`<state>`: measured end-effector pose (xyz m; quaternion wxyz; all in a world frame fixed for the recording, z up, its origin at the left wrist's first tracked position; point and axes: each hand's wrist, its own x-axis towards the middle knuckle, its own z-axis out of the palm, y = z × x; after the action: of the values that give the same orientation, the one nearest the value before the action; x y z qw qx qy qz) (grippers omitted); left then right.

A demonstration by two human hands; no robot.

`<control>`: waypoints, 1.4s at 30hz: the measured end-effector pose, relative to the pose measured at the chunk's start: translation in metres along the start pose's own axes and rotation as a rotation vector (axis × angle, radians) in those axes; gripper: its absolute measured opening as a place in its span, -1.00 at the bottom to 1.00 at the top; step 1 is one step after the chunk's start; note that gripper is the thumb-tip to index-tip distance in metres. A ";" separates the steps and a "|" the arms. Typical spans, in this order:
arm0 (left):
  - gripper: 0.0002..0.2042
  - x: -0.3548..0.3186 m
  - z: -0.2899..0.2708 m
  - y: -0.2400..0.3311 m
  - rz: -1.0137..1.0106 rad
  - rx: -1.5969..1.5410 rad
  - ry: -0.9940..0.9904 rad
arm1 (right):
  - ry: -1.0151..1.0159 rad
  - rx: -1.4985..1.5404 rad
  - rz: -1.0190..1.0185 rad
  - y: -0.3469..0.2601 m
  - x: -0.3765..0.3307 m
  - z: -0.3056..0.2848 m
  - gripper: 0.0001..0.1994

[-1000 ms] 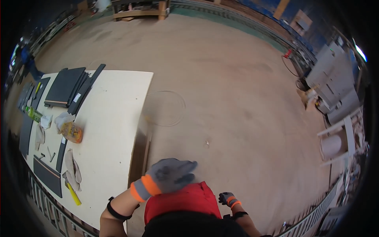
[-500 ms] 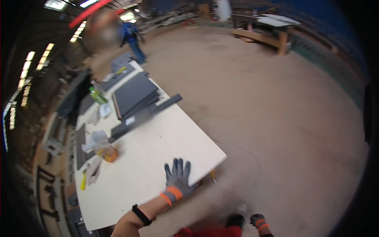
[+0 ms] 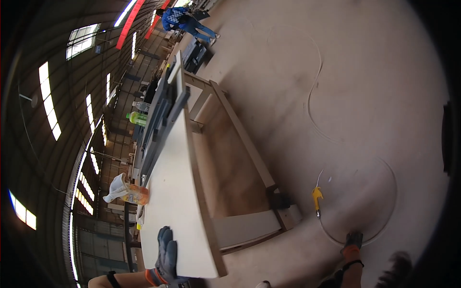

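My left hand [image 3: 165, 254], in a grey glove with an orange cuff, lies flat on the white tabletop [image 3: 177, 187] near its close end, fingers stretched out and holding nothing. Low at the right, my right hand [image 3: 354, 240], gloved the same way, is closed around a thin pale air hose [image 3: 384, 229] near the floor. One end of that hose joins a yellow air blow gun [image 3: 317, 194] with a thin metal nozzle. The gun is left of my right hand, its nozzle pointing away from me.
Dark grey boards [image 3: 163, 129] are stacked on the table's far part. A green-labelled bottle [image 3: 138, 118] and an orange-and-clear plastic container [image 3: 134, 193] stand along its left side. Below is a wooden table frame [image 3: 245, 139]. A person in blue [image 3: 185, 21] bends over farther off.
The view has tilted and dropped toward the table's side. My right hand has reached down to the floor and taken hold of the hose; my left hand remains on the tabletop.
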<state>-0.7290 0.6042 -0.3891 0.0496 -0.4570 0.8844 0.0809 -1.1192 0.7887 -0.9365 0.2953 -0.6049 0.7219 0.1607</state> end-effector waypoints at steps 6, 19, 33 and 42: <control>-0.38 0.064 0.006 0.051 0.279 0.347 0.359 | -0.337 0.236 -0.155 -0.060 0.000 0.141 -0.58; -0.12 0.069 -0.059 0.067 0.097 0.016 -0.013 | -0.359 0.435 -0.525 -0.014 -0.164 -0.050 -0.70; -0.38 -0.225 -0.007 0.136 -0.340 -0.674 0.531 | -1.047 0.819 -0.524 -0.176 -0.420 -0.322 -0.74; 0.03 -0.593 0.085 0.215 -1.591 -2.356 1.224 | -1.281 0.328 -0.801 -0.367 -0.647 -0.332 -0.71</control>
<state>-0.5607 1.2175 -0.3552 -0.6546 -0.5348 -0.2565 0.4688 -0.7803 1.0173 -0.2320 0.7768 -0.5574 0.1509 0.2512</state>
